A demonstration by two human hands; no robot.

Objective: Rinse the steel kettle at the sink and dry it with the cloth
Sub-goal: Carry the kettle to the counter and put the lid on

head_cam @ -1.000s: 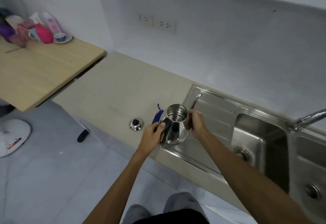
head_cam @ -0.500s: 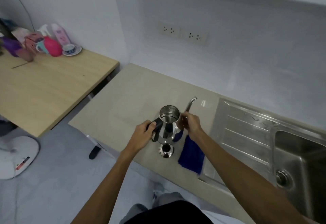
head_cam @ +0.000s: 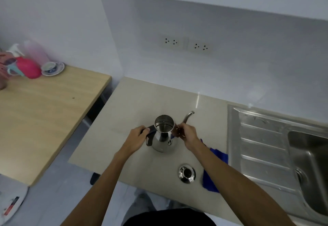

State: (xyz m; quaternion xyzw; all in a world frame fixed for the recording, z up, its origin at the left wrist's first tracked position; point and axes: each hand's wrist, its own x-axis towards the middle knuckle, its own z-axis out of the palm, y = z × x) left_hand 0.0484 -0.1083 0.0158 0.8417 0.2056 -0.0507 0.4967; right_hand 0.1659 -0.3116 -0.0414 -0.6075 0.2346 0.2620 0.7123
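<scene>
The steel kettle (head_cam: 162, 137) stands upright and lidless on the beige counter (head_cam: 134, 105), left of the sink. My left hand (head_cam: 137, 137) grips its black handle. My right hand (head_cam: 187, 135) holds the base of the thin curved spout. The kettle's round steel lid (head_cam: 186, 173) lies on the counter nearer to me. A blue cloth (head_cam: 215, 156) lies by the drainboard, partly hidden under my right forearm.
The steel sink (head_cam: 312, 170) with its ribbed drainboard (head_cam: 257, 145) fills the right side. A wooden table (head_cam: 40, 112) on the left carries a pink cup (head_cam: 29, 68), a teacup on a saucer (head_cam: 52, 67) and bottles. Wall sockets (head_cam: 186, 44) sit above the counter.
The kettle has moved left from the drainboard onto the counter, carried in both hands, and now stands there. The lid and cloth now lie nearer to me than the kettle.
</scene>
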